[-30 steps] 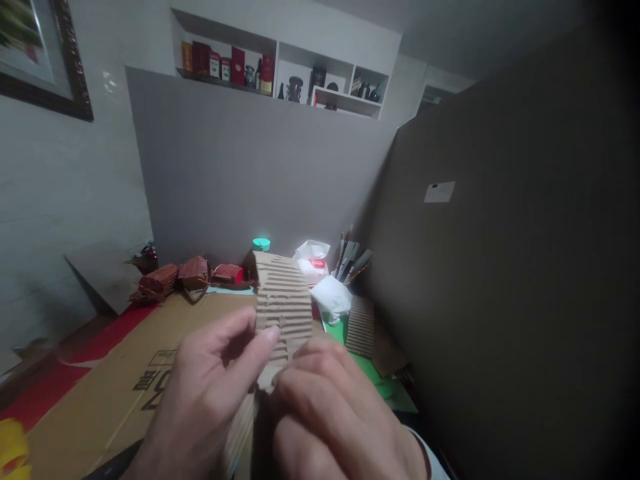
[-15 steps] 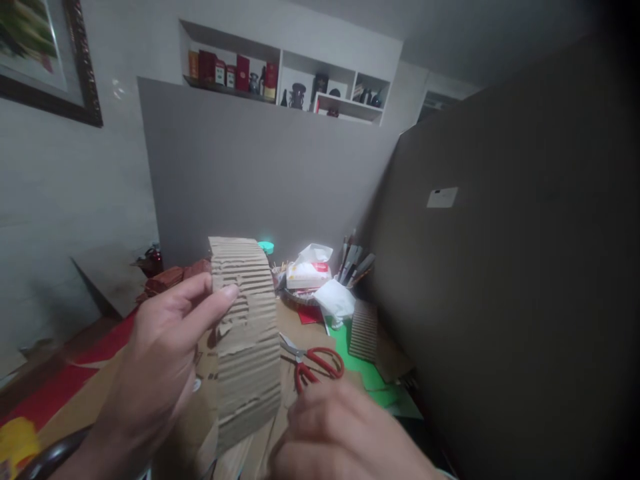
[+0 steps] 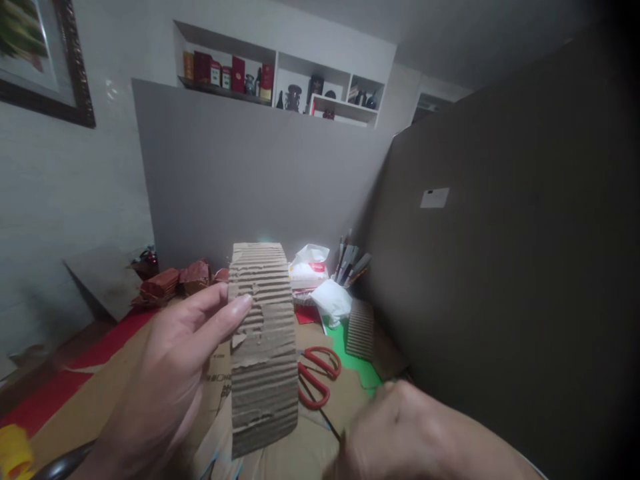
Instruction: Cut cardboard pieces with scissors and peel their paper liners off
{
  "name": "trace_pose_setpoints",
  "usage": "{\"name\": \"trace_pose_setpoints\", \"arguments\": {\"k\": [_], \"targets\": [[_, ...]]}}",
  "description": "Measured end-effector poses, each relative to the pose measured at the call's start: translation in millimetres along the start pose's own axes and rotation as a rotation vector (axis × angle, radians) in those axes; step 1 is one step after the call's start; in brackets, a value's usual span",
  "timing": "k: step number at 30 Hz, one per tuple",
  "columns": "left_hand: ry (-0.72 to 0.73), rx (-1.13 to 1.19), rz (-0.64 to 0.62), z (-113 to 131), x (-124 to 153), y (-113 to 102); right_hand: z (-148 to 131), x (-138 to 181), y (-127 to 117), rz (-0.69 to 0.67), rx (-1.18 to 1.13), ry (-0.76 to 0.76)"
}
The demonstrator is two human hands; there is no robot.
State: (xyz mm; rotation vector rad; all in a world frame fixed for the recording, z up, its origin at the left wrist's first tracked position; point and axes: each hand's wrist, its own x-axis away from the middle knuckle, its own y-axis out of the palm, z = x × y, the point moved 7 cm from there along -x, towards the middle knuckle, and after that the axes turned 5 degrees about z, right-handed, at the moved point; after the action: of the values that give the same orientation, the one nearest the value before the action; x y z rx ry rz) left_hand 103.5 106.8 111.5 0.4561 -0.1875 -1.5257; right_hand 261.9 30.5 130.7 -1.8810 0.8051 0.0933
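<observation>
A strip of corrugated cardboard (image 3: 264, 393) stands upright before me, its ridges bare and torn in places. My left hand (image 3: 175, 353) pinches its left edge, thumb on the ridged face and fingers behind. At the lower right, my right hand (image 3: 395, 433) is closed and partly blurred; its fingertips are hidden. A thin dark line runs up to that hand, but I cannot tell whether it is held. Red-handled scissors (image 3: 327, 365) lie on the table between the strip and my right hand, their blades hidden behind the strip.
A tissue pack (image 3: 307, 275), crumpled white tissue (image 3: 333, 300) and several brushes (image 3: 347, 263) stand at the back. Another corrugated piece (image 3: 360, 330) lies by green paper (image 3: 339, 337). Reddish-brown blocks (image 3: 163, 285) sit back left, a yellow object (image 3: 15, 450) front left. A grey panel (image 3: 500, 267) rises on the right.
The cardboard strip and my left hand have shifted right in view, now covering the scissors' blades. My right hand has moved right, away from the strip.
</observation>
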Motion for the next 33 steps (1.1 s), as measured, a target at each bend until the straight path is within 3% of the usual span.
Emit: {"name": "trace_pose_setpoints", "arguments": {"k": [4,6,12,23,26,30,33], "targets": [[-0.061,0.058,-0.006,-7.2,6.6,5.6,21.7,-6.2,-23.6,0.420,-0.084,0.263],[-0.097,0.101,-0.020,-11.3,9.6,10.2,33.4,-8.0,-22.4,0.549,-0.233,0.320],[-0.198,0.074,-0.023,-24.0,14.5,15.5,50.7,-15.6,-4.5,0.602,-0.469,0.313],[-0.365,0.083,0.041,-33.5,18.0,14.0,46.5,-12.7,-15.9,0.656,-0.507,0.280],[-0.307,0.076,0.029,-33.5,18.2,13.5,39.8,-5.3,-22.7,0.823,-0.271,0.240],[-0.152,0.024,0.027,-32.1,18.8,14.7,13.4,-0.9,-21.4,1.002,0.346,0.079],[-0.102,0.021,0.054,-31.4,22.3,16.0,6.0,-3.3,-11.7,1.069,0.507,0.011]]}}
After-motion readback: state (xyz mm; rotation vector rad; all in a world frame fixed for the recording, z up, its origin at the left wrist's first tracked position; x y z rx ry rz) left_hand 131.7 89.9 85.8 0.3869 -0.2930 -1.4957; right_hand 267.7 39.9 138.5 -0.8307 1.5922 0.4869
